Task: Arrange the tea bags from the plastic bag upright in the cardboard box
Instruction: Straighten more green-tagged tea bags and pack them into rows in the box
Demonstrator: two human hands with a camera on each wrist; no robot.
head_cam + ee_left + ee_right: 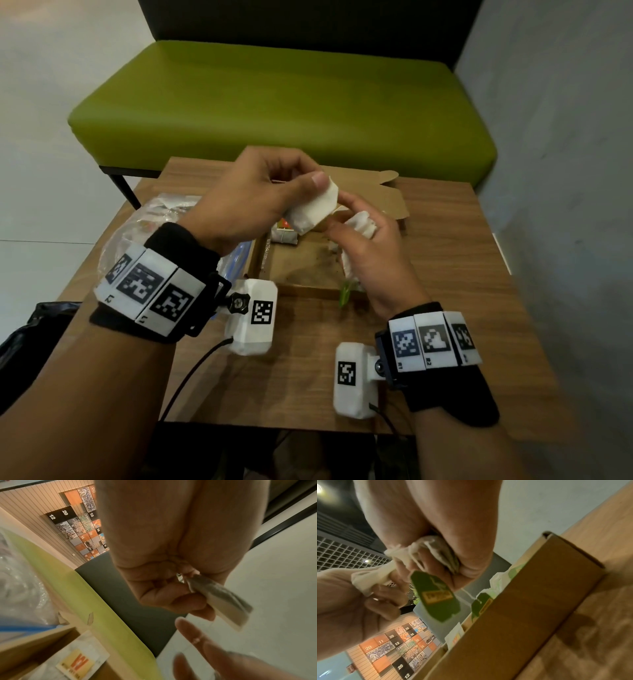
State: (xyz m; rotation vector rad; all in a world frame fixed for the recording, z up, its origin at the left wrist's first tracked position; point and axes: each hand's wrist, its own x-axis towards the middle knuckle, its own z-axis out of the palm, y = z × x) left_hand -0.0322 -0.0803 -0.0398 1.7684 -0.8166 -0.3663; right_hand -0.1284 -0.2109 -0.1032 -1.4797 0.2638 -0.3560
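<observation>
Above the open cardboard box (301,274), my left hand (303,186) pinches one white tea bag (315,209) between thumb and fingers; the left wrist view shows that tea bag (221,601) edge-on. Just to the right, my right hand (346,219) grips a small bunch of tea bags (359,222), and a green tag (436,595) dangles from the bunch (443,555). The two hands are nearly touching. One tea bag with an orange label (284,233) stands at the box's far left corner. The clear plastic bag (161,219) lies left of the box.
The box sits on a small wooden table (445,308), its lid flap (383,198) open towards a green bench (274,102). More tea bags with a green tag (481,604) stand against the box's right wall (522,615). A grey wall (565,137) runs along the table's right side.
</observation>
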